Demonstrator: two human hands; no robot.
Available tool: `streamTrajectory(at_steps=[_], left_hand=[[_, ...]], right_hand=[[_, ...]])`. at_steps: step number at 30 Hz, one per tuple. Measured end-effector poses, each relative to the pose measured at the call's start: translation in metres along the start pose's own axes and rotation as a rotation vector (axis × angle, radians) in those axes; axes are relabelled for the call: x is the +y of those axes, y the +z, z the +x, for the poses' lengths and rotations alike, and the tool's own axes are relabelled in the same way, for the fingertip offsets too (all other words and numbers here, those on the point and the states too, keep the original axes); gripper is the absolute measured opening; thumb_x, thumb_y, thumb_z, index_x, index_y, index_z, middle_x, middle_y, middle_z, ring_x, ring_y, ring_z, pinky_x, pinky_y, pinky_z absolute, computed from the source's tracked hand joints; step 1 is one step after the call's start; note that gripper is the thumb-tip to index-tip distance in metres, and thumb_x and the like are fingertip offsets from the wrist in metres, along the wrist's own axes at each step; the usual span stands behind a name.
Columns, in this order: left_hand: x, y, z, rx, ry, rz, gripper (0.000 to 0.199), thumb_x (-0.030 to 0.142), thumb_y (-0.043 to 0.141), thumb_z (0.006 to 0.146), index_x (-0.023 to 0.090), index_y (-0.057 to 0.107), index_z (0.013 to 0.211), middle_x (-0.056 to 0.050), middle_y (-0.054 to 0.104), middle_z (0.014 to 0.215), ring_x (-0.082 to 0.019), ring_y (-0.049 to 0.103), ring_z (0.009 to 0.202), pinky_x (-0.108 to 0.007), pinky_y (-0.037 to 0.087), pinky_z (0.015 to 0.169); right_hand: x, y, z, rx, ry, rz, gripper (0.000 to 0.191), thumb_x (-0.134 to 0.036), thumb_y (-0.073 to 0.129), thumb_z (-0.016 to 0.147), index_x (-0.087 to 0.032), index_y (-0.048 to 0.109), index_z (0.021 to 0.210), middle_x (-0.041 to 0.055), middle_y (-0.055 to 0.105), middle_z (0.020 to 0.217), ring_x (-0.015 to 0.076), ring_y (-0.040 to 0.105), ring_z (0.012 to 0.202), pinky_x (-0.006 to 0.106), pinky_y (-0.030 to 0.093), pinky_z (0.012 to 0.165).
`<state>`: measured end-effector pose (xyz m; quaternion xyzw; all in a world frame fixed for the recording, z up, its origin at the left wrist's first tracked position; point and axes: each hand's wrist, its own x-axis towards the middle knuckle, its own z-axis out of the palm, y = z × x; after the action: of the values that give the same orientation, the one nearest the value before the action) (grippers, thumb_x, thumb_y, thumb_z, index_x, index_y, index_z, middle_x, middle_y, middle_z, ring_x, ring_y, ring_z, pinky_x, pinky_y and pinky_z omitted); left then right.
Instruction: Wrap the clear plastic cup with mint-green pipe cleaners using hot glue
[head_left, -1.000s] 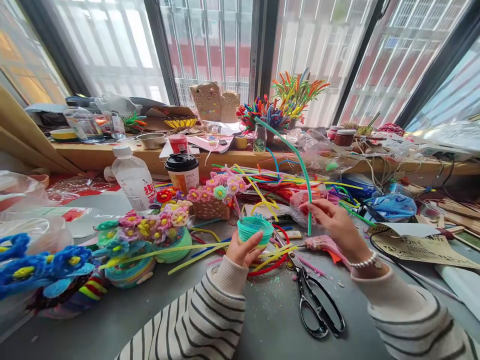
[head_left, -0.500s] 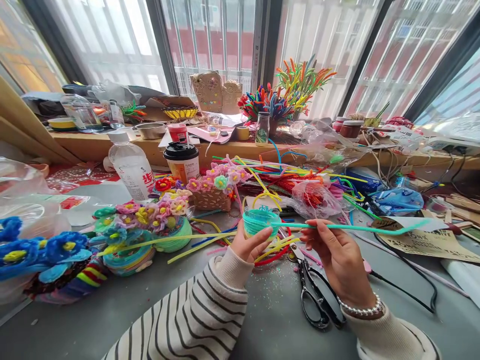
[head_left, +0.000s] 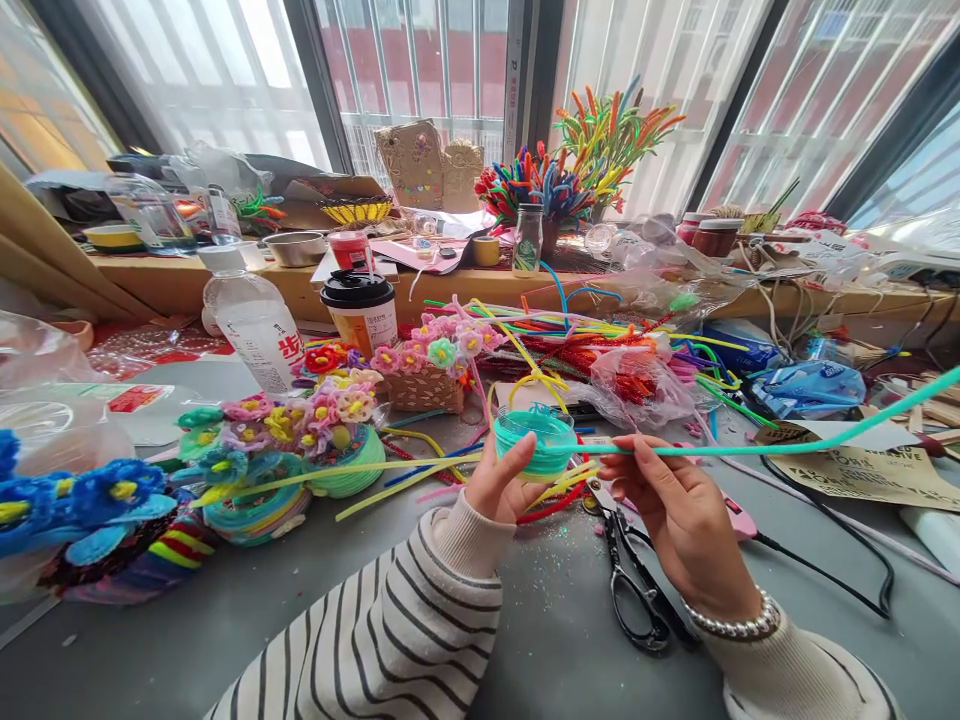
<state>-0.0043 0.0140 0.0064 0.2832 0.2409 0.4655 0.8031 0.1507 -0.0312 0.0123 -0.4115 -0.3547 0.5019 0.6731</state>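
My left hand [head_left: 501, 482] is wrapped round a small clear cup [head_left: 541, 440] whose side is wound with turquoise pipe cleaner. Yellow stems stick out to the left from beneath the cup. My right hand [head_left: 675, 510] pinches a long turquoise pipe cleaner [head_left: 795, 446] just right of the cup; it runs from the cup's side, through my fingers, to the right edge of the view. Black-handled scissors [head_left: 637, 590] lie on the grey table [head_left: 555, 640] below and between my hands.
Flower-decorated pots [head_left: 255, 500] stand at the left, near a water bottle [head_left: 251, 320] and a lidded paper cup [head_left: 360, 312]. Behind my hands lies a heap of coloured pipe cleaners [head_left: 540, 350]. A pink tool [head_left: 739, 518] with a black cord lies at the right.
The cup in my left hand has tilted and shifted slightly right. The free length of turquoise pipe cleaner has swung outward and up, now reaching the right edge.
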Motion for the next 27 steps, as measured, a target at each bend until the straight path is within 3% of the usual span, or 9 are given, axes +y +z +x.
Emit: streamTrajectory(at_steps=[8,13,18,27], left_hand=[[0.0024,0.0012,-0.0006,-0.048,-0.049,-0.039,0.045,0.027,0.068,0.068,0.015,0.052,0.109,-0.005,0.068,0.098,-0.019,0.064,0.093,-0.028,0.05,0.083],[0.0002,-0.0002,0.0001,0.0,-0.068,-0.017,0.05,0.028,0.071,0.065,0.016,0.051,0.109,-0.006,0.068,0.096,-0.022,0.064,0.092,-0.031,0.051,0.082],[-0.0015,-0.0003,-0.0007,-0.012,-0.04,0.051,0.041,0.029,0.07,0.065,0.014,0.058,0.101,-0.007,0.069,0.096,-0.024,0.063,0.093,-0.035,0.05,0.084],[-0.0004,-0.0061,-0.0026,-0.161,-0.108,0.106,0.048,0.038,0.068,0.066,0.013,0.058,0.107,-0.01,0.068,0.101,-0.025,0.062,0.095,-0.039,0.043,0.09]], right_hand=[[0.0012,0.0019,-0.0014,-0.016,0.006,0.047,0.014,-0.031,0.066,0.072,-0.021,0.069,0.081,0.0005,0.07,0.072,0.0086,0.063,0.063,0.013,0.049,0.051],[0.0011,0.002,-0.0016,-0.017,-0.006,0.01,0.014,-0.031,0.066,0.072,-0.021,0.069,0.081,0.0006,0.069,0.071,0.0078,0.063,0.061,0.012,0.049,0.052],[0.0016,0.0001,-0.0021,-0.015,-0.014,-0.033,0.013,-0.031,0.065,0.073,-0.021,0.068,0.082,0.0009,0.069,0.071,0.0088,0.063,0.063,0.014,0.049,0.053],[-0.0044,-0.0008,-0.0043,-0.04,0.046,0.052,0.013,-0.03,0.068,0.069,-0.024,0.068,0.08,-0.0007,0.068,0.071,0.0097,0.06,0.059,0.019,0.047,0.049]])
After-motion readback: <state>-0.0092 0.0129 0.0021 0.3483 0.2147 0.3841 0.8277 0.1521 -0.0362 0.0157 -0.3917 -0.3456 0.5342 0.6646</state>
